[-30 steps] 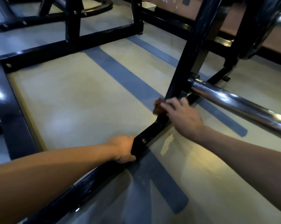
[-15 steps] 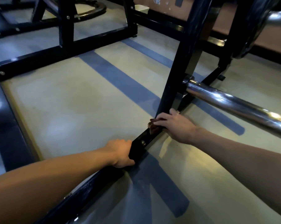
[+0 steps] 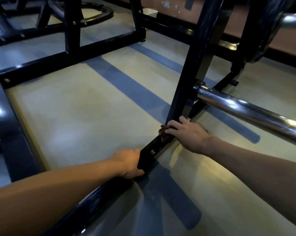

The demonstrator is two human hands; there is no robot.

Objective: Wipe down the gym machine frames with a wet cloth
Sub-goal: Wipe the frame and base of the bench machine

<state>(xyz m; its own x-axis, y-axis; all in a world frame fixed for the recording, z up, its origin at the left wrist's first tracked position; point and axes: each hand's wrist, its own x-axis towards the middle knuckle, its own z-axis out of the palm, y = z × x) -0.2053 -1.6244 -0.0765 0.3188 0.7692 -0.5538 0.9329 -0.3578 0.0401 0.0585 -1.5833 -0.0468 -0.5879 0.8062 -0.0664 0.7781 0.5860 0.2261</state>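
A black steel machine frame lies low on the floor, its base bar (image 3: 152, 150) running diagonally toward an upright post (image 3: 193, 68). My left hand (image 3: 128, 165) grips the base bar, fingers curled round it. My right hand (image 3: 188, 133) presses a small dark brown cloth (image 3: 164, 133) against the bar at the foot of the post. Most of the cloth is hidden under my fingers.
A chrome barbell sleeve (image 3: 249, 113) juts out to the right, just above my right forearm. More black frame bars (image 3: 72, 58) cross the left and back. A weight plate (image 3: 266, 28) hangs top right. The floor (image 3: 75, 108) is pale with blue stripes.
My right hand has slid the cloth down from the lower post onto the base bar, closer to my left hand. My left hand keeps its grip.
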